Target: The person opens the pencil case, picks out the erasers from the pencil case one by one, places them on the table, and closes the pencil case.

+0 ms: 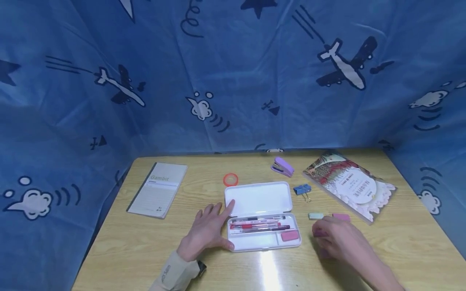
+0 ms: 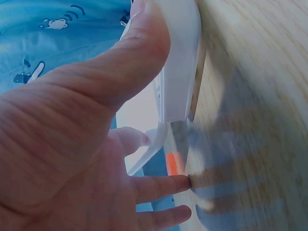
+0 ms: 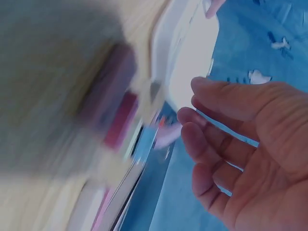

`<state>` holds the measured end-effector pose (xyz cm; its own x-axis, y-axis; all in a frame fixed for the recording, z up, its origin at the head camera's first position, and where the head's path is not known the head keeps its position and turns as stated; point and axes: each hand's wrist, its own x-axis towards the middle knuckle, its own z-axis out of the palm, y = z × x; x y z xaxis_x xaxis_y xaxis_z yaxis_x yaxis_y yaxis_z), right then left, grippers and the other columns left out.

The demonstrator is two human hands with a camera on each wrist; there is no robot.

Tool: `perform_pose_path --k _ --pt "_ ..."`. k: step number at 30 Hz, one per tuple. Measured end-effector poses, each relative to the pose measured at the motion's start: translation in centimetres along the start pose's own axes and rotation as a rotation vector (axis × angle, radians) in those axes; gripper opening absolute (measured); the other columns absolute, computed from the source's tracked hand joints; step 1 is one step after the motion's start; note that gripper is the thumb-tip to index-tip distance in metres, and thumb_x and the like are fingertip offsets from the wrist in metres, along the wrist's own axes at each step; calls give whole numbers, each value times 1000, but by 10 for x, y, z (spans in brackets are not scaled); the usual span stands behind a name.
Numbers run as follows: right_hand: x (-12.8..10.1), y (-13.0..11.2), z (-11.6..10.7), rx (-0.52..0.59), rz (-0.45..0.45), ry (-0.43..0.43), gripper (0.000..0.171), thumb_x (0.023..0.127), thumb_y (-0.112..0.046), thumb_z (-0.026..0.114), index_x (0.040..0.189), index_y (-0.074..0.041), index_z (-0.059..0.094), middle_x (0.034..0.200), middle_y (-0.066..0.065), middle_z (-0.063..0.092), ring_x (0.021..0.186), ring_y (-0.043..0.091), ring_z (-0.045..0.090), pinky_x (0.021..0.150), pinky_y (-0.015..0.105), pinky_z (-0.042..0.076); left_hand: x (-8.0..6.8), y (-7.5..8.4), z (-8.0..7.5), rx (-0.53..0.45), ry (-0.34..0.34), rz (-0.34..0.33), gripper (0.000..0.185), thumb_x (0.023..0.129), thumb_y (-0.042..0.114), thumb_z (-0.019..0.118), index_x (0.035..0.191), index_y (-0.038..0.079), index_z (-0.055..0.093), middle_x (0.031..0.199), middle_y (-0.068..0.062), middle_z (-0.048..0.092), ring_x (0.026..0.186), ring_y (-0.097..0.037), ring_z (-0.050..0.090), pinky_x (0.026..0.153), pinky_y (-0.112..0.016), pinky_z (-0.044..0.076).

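Note:
A white pencil case (image 1: 251, 243) lies with its lid (image 1: 260, 198) folded back. It holds several pens (image 1: 255, 225) and a pink eraser (image 1: 289, 235). My left hand (image 1: 207, 230) spreads along its left side, the thumb on the front corner and the index finger at the lid. In the left wrist view the thumb presses the case's wall (image 2: 178, 72). To the right, my right hand (image 1: 340, 238) hovers over pink blocks that look like erasers, one (image 1: 341, 217) beyond it, others partly hidden beneath. The right wrist view shows loosely bent fingers (image 3: 197, 142) with nothing between them.
A pale green block (image 1: 315, 216) lies near the right hand. Behind stand a blue binder clip (image 1: 302, 189), a purple stapler (image 1: 282, 166) and a red tape roll (image 1: 230, 179). A notebook (image 1: 158, 190) lies left, a patterned book (image 1: 349, 186) right. Blue curtain (image 1: 233, 81) surrounds the table.

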<state>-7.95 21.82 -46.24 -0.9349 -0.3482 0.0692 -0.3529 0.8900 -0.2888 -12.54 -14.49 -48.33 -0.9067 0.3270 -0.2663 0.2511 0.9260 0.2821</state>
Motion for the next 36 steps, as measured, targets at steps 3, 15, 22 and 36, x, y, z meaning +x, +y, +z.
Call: perform_pose_path --k 3,15,22,36 --pt "15 -13 5 -38 -96 44 26 69 -7 85 82 -23 70 77 -12 65 71 7 59 63 27 52 0 0 0 0 -2 0 131 60 56 92 164 29 16 163 -21 33 149 -46 29 121 -69 24" --pt "48 -30 34 -123 -245 -65 45 64 -17 92 65 -24 47 67 -13 45 67 8 42 60 26 38 1 0 0 16 -7 1 131 59 58 91 164 33 16 162 -20 34 149 -45 30 120 -68 26" --pt "51 -31 36 -175 -286 -44 40 67 -18 91 66 -25 51 66 -13 49 63 7 43 60 27 42 1 1 0 18 -13 -10 131 59 58 91 163 35 16 163 -20 34 149 -45 30 121 -68 26" --pt "36 -28 34 -209 -373 93 17 83 -30 81 75 -21 69 70 -11 62 66 5 52 67 28 46 3 0 1 15 -7 -4 132 58 58 92 164 34 16 162 -21 35 149 -46 30 121 -69 26"
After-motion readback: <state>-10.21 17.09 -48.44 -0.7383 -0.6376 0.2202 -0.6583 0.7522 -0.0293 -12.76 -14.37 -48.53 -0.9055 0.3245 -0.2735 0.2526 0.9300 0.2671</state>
